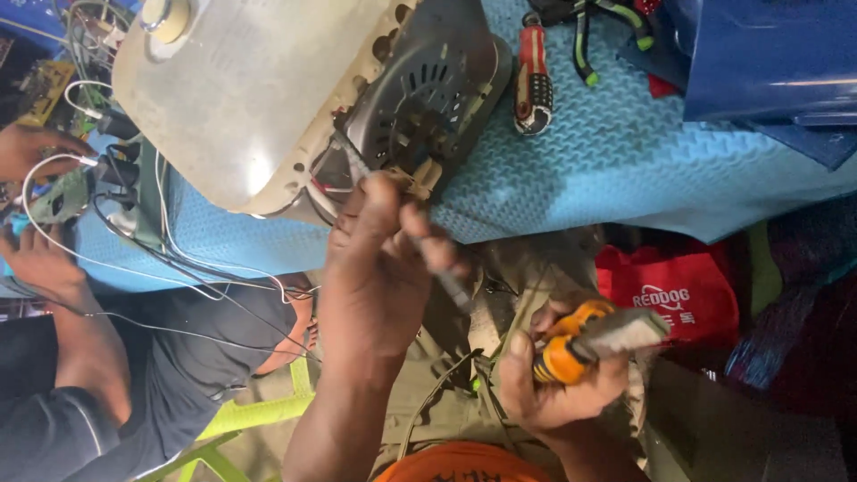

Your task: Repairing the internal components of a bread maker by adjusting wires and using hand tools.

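A white appliance housing lies tilted on a blue foam mat, its dark grey vented motor base turned toward me. My left hand is at the lower edge of that base, fingers closed on a thin grey tool whose other end is hidden behind the fingers. My right hand is lower and to the right, over my lap, gripping an orange-handled tool with a grey metal head. Red and white wires show inside the housing gap beside my left hand.
A red-and-black screwdriver and green-handled pliers lie on the mat at the top. A blue plastic cover is top right and a red bag below it. At the left, another person's hands work among white wires.
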